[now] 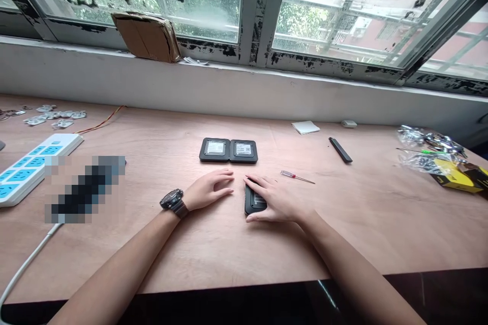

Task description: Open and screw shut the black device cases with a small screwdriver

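My right hand (275, 201) lies over a small black device (252, 201) on the wooden table (229, 249), fingers curled round its edge. My left hand (209, 189), with a dark watch on its wrist, rests flat on the table just left of that device, fingers stretched out and holding nothing. Two more black devices with white labels (228, 150) lie side by side a little beyond both hands. A small screwdriver with a red handle (296, 176) lies to the right of my right hand.
A white and blue power strip (30, 167) and several small metal parts (53, 116) sit at the left. At the right lie a black bar (340, 150), a white pad (305, 127), plastic bags of parts (427, 150) and a yellow box (455, 176). A cardboard box (147, 36) rests on the windowsill.
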`<state>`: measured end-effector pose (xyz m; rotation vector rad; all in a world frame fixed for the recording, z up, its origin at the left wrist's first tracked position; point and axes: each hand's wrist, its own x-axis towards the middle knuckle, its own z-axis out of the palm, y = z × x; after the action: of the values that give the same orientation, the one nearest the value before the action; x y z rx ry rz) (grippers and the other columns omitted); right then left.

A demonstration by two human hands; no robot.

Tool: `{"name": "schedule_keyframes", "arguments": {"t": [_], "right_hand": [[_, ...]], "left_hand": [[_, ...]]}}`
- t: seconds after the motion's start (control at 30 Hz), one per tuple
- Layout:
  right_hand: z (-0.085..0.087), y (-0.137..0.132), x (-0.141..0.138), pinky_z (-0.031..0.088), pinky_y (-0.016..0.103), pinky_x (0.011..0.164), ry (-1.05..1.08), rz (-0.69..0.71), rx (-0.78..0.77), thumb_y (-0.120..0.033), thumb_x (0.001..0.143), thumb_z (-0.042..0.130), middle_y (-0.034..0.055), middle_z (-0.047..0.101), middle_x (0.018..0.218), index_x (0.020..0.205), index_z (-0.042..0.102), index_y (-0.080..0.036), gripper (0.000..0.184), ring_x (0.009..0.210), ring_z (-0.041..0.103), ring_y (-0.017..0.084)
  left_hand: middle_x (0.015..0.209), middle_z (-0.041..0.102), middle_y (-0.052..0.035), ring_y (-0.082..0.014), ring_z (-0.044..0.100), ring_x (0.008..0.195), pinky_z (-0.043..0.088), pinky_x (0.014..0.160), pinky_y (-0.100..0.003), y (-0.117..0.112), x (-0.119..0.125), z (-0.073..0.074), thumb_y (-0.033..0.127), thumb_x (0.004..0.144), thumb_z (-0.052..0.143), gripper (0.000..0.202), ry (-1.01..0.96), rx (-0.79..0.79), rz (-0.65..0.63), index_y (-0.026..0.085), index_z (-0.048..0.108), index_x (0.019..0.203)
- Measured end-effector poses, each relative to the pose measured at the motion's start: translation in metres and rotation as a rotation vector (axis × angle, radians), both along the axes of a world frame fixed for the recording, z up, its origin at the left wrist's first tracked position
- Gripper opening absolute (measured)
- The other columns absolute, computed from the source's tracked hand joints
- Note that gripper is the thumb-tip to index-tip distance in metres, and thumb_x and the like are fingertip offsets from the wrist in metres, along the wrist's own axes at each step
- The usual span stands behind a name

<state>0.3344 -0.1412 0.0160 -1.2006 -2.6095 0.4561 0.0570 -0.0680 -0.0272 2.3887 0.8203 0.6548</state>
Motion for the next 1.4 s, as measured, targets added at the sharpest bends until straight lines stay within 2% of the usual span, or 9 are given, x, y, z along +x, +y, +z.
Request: {"name": "schedule_keyframes", "arguments": {"t": [0.27, 0.4, 0.53, 0.67, 0.83, 1.07, 1.2, 1.27, 1.4], "right_hand": [[-0.002, -0.002, -0.005, 0.029, 0.059, 0.12, -0.05, -0.013, 0.037, -0.083, 0.072, 0.064, 0.0179, 0.031, 0.163, 0.162, 0.018, -0.02, 0.12, 0.148, 0.032, 0.04], [-0.007, -0.004, -0.001, 0.029, 0.058, 0.121, 0.008, -0.021, 0.082, -0.078, 0.074, 0.067, 0.019, 0.03, 0.163, 0.163, 0.014, -0.018, 0.12, 0.149, 0.031, 0.039], [-0.018, -0.013, 0.014, 0.026, 0.06, 0.122, 0.028, -0.037, 0.123, -0.074, 0.075, 0.07, 0.0195, 0.026, 0.164, 0.163, 0.007, -0.018, 0.121, 0.151, 0.026, 0.038], [-0.03, -0.021, 0.027, 0.027, 0.061, 0.122, 0.022, -0.075, 0.135, -0.07, 0.08, 0.068, 0.017, 0.021, 0.167, 0.163, 0.002, -0.021, 0.117, 0.152, 0.023, 0.038], [-0.032, -0.023, 0.028, 0.022, 0.062, 0.123, -0.011, -0.088, 0.129, -0.065, 0.087, 0.063, 0.016, 0.02, 0.167, 0.163, 0.004, -0.021, 0.106, 0.153, 0.02, 0.036], [-0.028, -0.023, 0.028, 0.017, 0.063, 0.124, -0.014, -0.068, 0.103, -0.067, 0.087, 0.062, 0.0168, 0.021, 0.167, 0.163, 0.007, -0.02, 0.105, 0.154, 0.019, 0.036], [-0.036, -0.015, 0.044, 0.021, 0.062, 0.123, 0.152, -0.139, 0.119, -0.052, 0.1, 0.046, 0.0127, 0.037, 0.161, 0.16, 0.027, -0.024, 0.068, 0.149, 0.033, 0.033], [-0.041, -0.006, 0.058, 0.032, 0.058, 0.119, 0.258, -0.318, 0.214, -0.043, 0.105, 0.037, 0.0112, 0.051, 0.151, 0.152, 0.042, -0.025, 0.051, 0.141, 0.045, 0.03], [-0.05, 0.014, 0.086, 0.045, 0.052, 0.106, 0.153, -0.608, 0.374, -0.045, 0.101, 0.049, 0.0129, 0.058, 0.141, 0.135, 0.063, -0.024, 0.043, 0.126, 0.055, 0.032]], "left_hand": [[0.129, 0.07, -0.0058, -0.0262, 0.064, 0.122, 0.051, 0.106, -0.042, 0.003, -0.005, 0.005, 0.045, 0.1, 0.056, 0.034, -0.004, 0.09, 0.126, 0.024, 0.071, 0.123], [0.115, 0.075, -0.0064, -0.0259, 0.072, 0.103, 0.059, 0.094, -0.043, -0.016, 0.0, 0.013, 0.039, 0.102, 0.052, 0.03, -0.032, 0.248, 0.228, 0.023, 0.074, 0.114], [0.116, 0.075, -0.007, -0.0235, 0.072, 0.108, 0.06, 0.098, -0.041, -0.048, 0.019, 0.012, 0.033, 0.103, 0.051, 0.028, -0.047, 0.355, -0.075, 0.024, 0.071, 0.12], [0.139, 0.063, -0.0095, -0.0254, 0.058, 0.132, 0.048, 0.114, -0.045, -0.063, 0.035, 0.004, 0.028, 0.105, 0.047, 0.033, 0.026, 0.476, -0.272, 0.021, 0.06, 0.136], [0.143, 0.059, -0.0122, -0.0253, 0.054, 0.136, 0.049, 0.114, -0.042, -0.064, 0.037, -0.003, 0.014, 0.106, 0.04, 0.035, 0.11, 0.5, -0.319, 0.017, 0.057, 0.136], [0.141, 0.061, -0.0138, -0.0238, 0.057, 0.133, 0.051, 0.11, -0.037, -0.068, 0.039, -0.008, 0.011, 0.103, 0.041, 0.035, 0.094, 0.503, -0.281, 0.016, 0.057, 0.134], [0.139, 0.062, -0.0142, -0.0235, 0.057, 0.133, 0.048, 0.114, -0.037, -0.064, 0.038, -0.003, 0.016, 0.102, 0.044, 0.032, 0.077, 0.55, -0.277, 0.013, 0.061, 0.129], [0.14, 0.061, -0.0143, -0.0264, 0.058, 0.131, 0.048, 0.114, -0.04, -0.059, 0.035, 0.001, 0.025, 0.101, 0.05, 0.029, 0.082, 0.571, -0.252, 0.014, 0.065, 0.123], [0.141, 0.061, -0.0135, -0.0304, 0.059, 0.129, 0.049, 0.111, -0.045, -0.045, 0.029, 0.006, 0.041, 0.099, 0.057, 0.035, 0.078, 0.599, -0.145, 0.015, 0.068, 0.12]]}}
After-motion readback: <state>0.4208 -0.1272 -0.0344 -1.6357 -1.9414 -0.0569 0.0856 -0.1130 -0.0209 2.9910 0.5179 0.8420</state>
